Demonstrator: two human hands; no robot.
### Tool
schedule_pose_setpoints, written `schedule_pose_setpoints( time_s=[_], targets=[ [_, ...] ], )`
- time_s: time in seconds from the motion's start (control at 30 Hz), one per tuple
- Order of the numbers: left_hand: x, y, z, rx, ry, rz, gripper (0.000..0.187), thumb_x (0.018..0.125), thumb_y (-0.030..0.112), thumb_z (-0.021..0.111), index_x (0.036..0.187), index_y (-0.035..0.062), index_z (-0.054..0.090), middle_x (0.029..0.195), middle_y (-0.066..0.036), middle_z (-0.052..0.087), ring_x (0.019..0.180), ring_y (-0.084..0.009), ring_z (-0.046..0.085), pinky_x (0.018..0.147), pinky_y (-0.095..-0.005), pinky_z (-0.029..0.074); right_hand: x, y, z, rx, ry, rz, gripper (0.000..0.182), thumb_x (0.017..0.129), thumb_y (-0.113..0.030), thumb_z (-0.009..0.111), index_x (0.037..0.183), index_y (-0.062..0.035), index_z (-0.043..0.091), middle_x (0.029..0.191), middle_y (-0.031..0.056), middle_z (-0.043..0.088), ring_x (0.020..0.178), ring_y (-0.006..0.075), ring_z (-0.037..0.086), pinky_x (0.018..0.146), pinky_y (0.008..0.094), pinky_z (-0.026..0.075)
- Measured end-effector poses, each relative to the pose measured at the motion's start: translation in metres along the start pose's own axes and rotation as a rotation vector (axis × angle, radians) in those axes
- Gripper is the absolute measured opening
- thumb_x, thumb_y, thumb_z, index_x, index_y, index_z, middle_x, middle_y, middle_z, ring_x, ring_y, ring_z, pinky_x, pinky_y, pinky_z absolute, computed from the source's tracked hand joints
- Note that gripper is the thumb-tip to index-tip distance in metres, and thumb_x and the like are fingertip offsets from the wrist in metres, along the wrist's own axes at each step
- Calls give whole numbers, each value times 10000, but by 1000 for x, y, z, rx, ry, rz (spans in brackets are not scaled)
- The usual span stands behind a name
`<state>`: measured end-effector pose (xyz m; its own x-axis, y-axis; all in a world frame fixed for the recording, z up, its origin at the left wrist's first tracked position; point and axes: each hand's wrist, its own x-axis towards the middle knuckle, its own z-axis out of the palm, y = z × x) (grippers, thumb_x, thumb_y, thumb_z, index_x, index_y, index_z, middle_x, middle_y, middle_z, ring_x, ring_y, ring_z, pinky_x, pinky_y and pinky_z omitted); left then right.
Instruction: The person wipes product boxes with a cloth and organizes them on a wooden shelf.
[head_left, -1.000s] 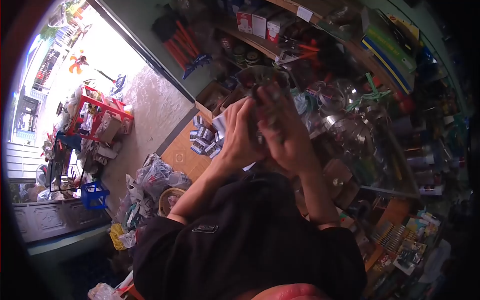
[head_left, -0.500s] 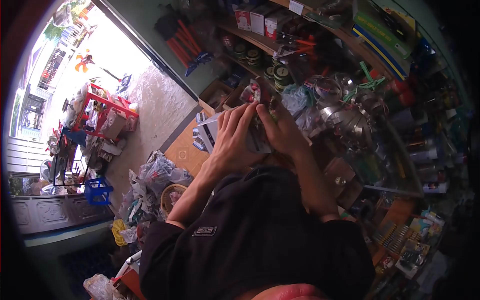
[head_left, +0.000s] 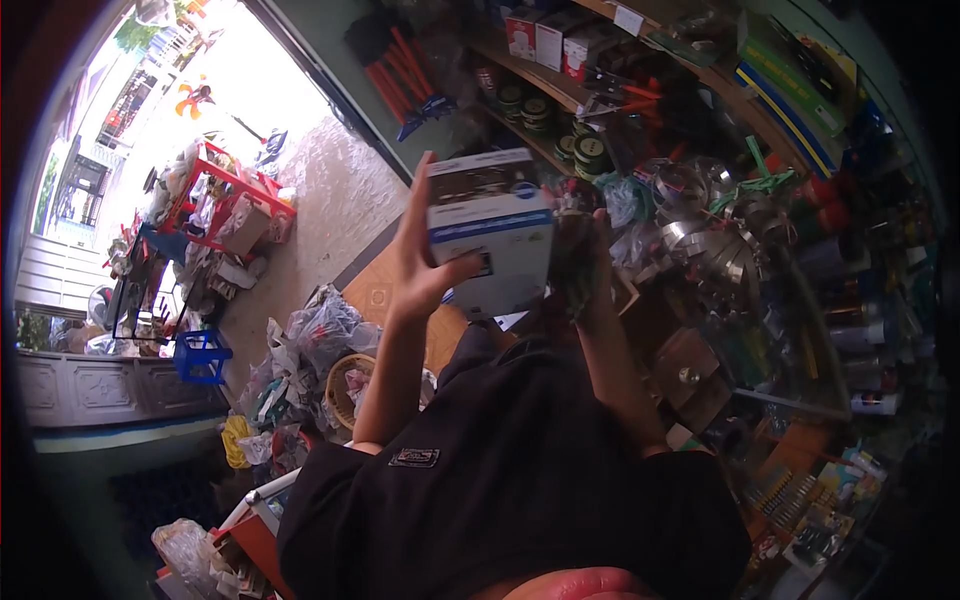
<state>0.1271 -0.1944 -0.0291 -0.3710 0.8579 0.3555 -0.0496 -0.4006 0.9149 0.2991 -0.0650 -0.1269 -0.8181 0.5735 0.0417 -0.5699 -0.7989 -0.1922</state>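
Note:
A white and blue box (head_left: 492, 235) is held up in front of my chest, with dark pictures on its upper side. My left hand (head_left: 425, 265) grips its left side, the thumb lying across the front face and the fingers reaching up the edge. On the other side of the box is my right hand (head_left: 597, 265), closed around a dark, partly see-through bundle (head_left: 572, 250) with a reddish top. The fingers of that hand are partly hidden and blurred, and the bundle's contents cannot be made out.
Shelves with boxes (head_left: 550, 45) and round tins (head_left: 590, 152) are at the back. Shiny metal rings (head_left: 710, 225) lie to the right. Plastic bags (head_left: 325, 325) and a wicker basket (head_left: 345, 390) sit at the left, with a blue stool (head_left: 202, 357) and red rack (head_left: 235, 180) beyond.
The box has been raised and turned, so more of it shows. My left hand has moved from over the box to its left side. My hands, close together before, are now apart.

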Motion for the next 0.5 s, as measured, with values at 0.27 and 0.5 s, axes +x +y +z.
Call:
schedule_pose_setpoints(
  time_s=[0.27, 0.5],
  targets=[
    [-3, -70, -7, 482, 84, -107, 771, 1039, 389, 619, 1618, -25, 323, 1576, -175, 433, 1440, -259, 435, 1194, -390, 334, -17, 14, 36, -1223, 186, -10, 565, 1138, -424, 403, 1544, -31, 429, 1475, 155, 532, 1374, 246, 497, 1068, 382, 442],
    [-7, -71, 2, 112, 127, -174, 711, 1091, 395, 547, 1642, 31, 283, 1510, -147, 521, 1387, -239, 510, 1167, -381, 385, 6, -4, 44, -1194, 168, -212, 494, 1144, -370, 421, 1387, 36, 562, 1274, 153, 674, 1132, 216, 620, 993, 350, 471]
  ],
)
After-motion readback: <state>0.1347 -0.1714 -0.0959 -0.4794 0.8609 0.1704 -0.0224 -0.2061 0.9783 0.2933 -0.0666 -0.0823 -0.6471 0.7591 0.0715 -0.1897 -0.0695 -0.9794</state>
